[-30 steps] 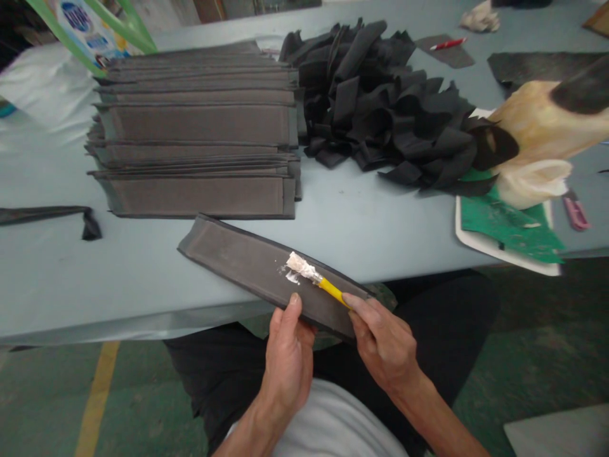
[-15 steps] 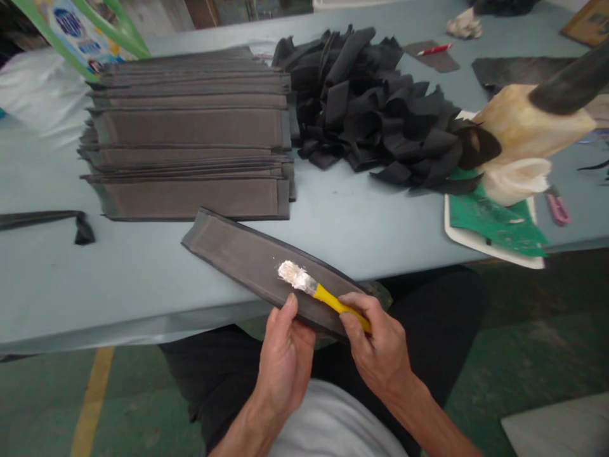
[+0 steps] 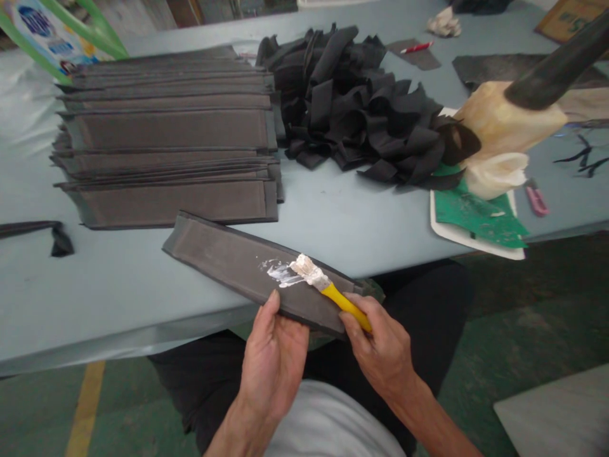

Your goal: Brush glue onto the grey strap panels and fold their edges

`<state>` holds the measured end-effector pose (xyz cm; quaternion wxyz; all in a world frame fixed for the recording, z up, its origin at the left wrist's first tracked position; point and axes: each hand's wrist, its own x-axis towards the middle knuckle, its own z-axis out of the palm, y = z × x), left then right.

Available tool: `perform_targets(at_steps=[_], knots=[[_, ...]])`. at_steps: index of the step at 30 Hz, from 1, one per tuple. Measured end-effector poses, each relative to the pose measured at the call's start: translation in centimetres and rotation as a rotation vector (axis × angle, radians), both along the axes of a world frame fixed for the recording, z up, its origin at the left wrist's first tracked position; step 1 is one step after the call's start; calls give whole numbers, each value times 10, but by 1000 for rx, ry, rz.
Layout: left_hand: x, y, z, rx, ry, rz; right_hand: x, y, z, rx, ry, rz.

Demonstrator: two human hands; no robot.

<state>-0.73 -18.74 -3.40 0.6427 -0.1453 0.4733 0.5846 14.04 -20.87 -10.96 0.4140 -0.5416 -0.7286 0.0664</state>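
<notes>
Head view: the right hand (image 3: 383, 348) clamps a yellow brush (image 3: 343, 303), the left hand (image 3: 272, 363) seemingly pinching a dark strip (image 3: 227, 255).

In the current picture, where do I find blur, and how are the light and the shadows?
Head view: slightly soft overall, small print on the bottle unreadable, though the brush is distinct; head view: diffuse light, with a soft sheen on the table; head view: floor at right dim.

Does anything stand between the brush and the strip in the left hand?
Nothing visible does. The right hand holds the brush with its bristles over the strip, beside a white smear; the left hand holds the near edge, clear of the bristles.
</notes>
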Motion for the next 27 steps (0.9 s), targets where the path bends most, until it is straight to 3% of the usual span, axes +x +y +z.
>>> perform_targets(at_steps=[4, 9, 13, 23, 27], knots=[[-5, 5, 5, 2, -33, -24, 3, 0, -2, 25, -9, 30], [-13, 14, 11, 62, -7, 2, 11, -1, -1, -35, 5, -36], [-8, 11, 9, 124, -1, -88, 8, -2, 5, -108, 83, -76], [3, -10, -7, 277, -12, -246, 1, 4, 15, -61, 63, 51], [3, -4, -3, 233, -47, -196, 6, 5, 14, 1, -14, 86]])
